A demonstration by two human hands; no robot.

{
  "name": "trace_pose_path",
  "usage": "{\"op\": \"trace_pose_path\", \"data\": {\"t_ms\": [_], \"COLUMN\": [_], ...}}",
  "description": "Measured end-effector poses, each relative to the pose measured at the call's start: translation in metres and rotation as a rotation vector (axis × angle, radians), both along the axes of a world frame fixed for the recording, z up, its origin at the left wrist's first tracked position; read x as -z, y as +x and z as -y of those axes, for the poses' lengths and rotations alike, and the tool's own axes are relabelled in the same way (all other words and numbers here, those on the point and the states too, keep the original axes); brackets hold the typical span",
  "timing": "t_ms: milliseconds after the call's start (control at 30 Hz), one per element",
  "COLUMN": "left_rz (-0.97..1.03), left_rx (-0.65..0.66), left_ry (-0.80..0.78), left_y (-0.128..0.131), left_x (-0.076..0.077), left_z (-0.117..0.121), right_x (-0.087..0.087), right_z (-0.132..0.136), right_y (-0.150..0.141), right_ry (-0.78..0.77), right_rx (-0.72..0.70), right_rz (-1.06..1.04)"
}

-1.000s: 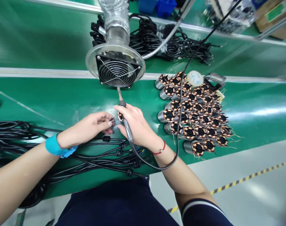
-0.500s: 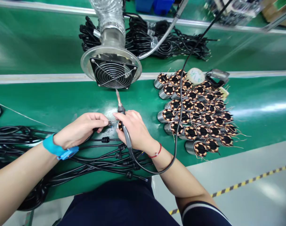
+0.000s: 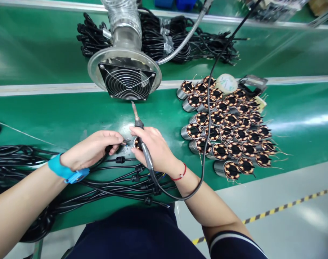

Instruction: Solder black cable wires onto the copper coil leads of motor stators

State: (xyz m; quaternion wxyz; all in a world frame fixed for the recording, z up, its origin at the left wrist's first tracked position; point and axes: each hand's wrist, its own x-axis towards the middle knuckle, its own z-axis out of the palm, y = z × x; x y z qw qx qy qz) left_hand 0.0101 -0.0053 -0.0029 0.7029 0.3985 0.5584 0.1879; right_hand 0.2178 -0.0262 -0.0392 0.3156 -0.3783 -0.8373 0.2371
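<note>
My left hand (image 3: 103, 145) pinches the end of a black cable (image 3: 108, 148), its thin wires pointing right. My right hand (image 3: 158, 149) holds a soldering iron (image 3: 147, 155) against the palm, tip up and away from me toward the fan. The same hand's thumb and fingers close around a copper-wound motor stator (image 3: 137, 143), mostly hidden by the hand. Between the two hands the wire ends come close to the stator; whether they touch is too small to tell.
A round-hooded extractor fan (image 3: 128, 84) stands just beyond my hands. Rows of copper-wound stators (image 3: 225, 133) sit at right. Black cables (image 3: 99, 187) with glands lie nearest me; bundled cables (image 3: 177, 39) rest at the back. The iron's cord (image 3: 208, 108) hangs across the stators.
The view has shifted slightly. Both hands keep nearly the same place and grip, with only a small shift of the left fingertips at the wire ends.
</note>
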Motion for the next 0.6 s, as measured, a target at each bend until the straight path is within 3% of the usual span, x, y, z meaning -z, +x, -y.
{"op": "trace_pose_path", "data": {"t_ms": [300, 467, 600], "left_rz": [-0.019, 0.031, -0.048], "left_rx": [-0.060, 0.049, 0.138], "left_ry": [-0.025, -0.043, 0.007], "left_y": [0.007, 0.001, -0.005], "left_x": [0.004, 0.000, -0.004], "left_z": [0.004, 0.000, -0.002], "right_x": [-0.001, -0.002, -0.004], "right_z": [0.003, 0.001, -0.001], "right_y": [-0.007, -0.001, 0.003], "right_ry": [-0.004, 0.013, 0.011], "right_rx": [0.006, 0.012, 0.034], "right_rz": [-0.014, -0.049, -0.053]}}
